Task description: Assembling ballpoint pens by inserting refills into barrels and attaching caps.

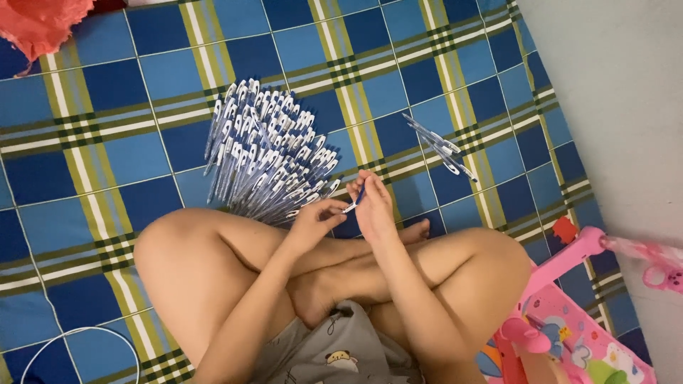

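I sit cross-legged on a blue, green and white checked mat (pixel 107 142). Both hands meet above my shins on one blue-and-white pen (pixel 355 200). My right hand (pixel 371 208) grips the pen's upper part between its fingers. My left hand (pixel 315 222) pinches the pen's lower white end. Just beyond my left hand lies a large fanned pile of similar pens (pixel 267 156). A small group of several pens (pixel 437 144) lies apart, to the right of the pile.
A pink plastic toy (pixel 562 320) with a colourful panel stands by my right knee. An orange-red cloth (pixel 39 25) lies at the mat's top left corner. A white cable (pixel 75 334) loops at the bottom left. Pale floor (pixel 619 85) borders the mat on the right.
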